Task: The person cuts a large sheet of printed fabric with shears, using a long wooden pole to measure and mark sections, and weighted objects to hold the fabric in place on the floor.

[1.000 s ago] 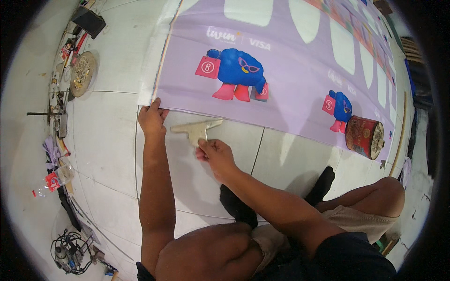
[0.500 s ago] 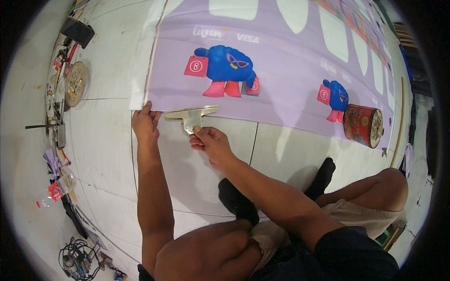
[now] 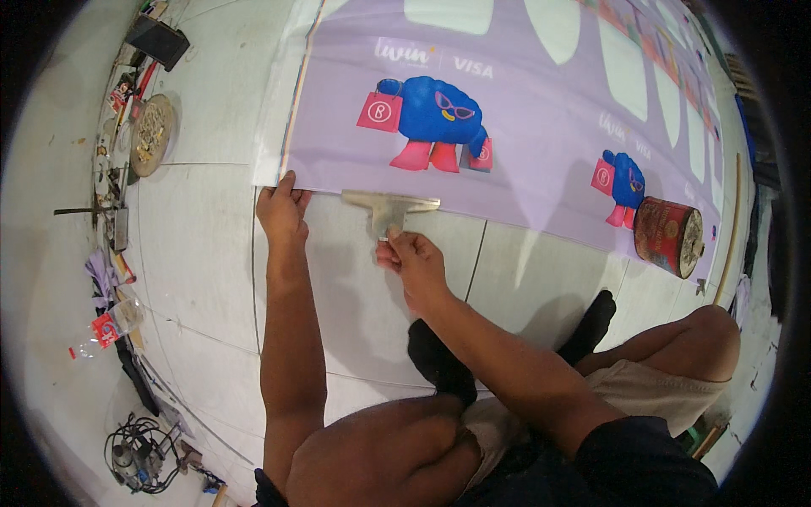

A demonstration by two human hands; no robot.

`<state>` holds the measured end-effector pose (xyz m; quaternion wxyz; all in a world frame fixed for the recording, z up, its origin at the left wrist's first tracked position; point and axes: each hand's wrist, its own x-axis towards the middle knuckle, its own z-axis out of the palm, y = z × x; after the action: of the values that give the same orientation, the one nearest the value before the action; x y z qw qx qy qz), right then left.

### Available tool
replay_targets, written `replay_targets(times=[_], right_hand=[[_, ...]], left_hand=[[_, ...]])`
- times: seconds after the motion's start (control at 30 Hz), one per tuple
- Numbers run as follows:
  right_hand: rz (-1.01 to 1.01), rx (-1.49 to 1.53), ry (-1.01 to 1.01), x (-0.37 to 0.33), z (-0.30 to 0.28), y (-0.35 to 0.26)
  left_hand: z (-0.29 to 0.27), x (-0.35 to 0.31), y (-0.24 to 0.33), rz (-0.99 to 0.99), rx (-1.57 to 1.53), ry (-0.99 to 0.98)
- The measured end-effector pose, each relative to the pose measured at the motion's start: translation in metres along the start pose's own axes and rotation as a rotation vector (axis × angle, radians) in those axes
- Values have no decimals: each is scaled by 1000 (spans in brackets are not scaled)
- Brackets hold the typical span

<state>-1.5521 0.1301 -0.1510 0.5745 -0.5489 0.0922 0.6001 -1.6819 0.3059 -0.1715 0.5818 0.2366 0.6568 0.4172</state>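
Observation:
A lilac printed banner [image 3: 524, 160] lies on the floor, its near edge in front of me. At its near left corner, my left hand [image 3: 285, 213] is closed with the fingertips on the edge. My right hand [image 3: 422, 269] pinches the short handle of a wide metal scraper [image 3: 387, 211]. The scraper's long blade lies along the near edge, to the right of my left hand. Whether the blade presses on the banner or just meets its edge, I cannot tell.
A red tin can [image 3: 663, 235] stands on the banner's near right part. My black-socked feet [image 3: 439, 359] are close to the near edge. Along the left wall lie a round dish [image 3: 152, 135], a plastic bottle [image 3: 106, 328] and a coil of black cable [image 3: 139, 456].
The scraper and my right hand have moved right along the banner's edge, away from my left hand, which stays at the corner. The whole view has shifted slightly.

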Motion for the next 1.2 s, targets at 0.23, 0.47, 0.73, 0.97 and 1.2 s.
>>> replay_targets(times=[0.23, 0.47, 0.73, 0.97, 1.2], right_hand=[[-3, 105, 19, 4, 20, 4], [25, 199, 88, 0, 36, 11], [23, 110, 42, 16, 62, 13], [47, 24, 21, 25, 69, 10], [92, -15, -97, 33, 65, 8]], left_hand=[[4, -1, 0, -11, -20, 14], [7, -4, -1, 8, -54, 12], [0, 2, -4, 21, -22, -8], [4, 1, -3, 33, 49, 43], [-4, 6, -4, 60, 28, -6]])
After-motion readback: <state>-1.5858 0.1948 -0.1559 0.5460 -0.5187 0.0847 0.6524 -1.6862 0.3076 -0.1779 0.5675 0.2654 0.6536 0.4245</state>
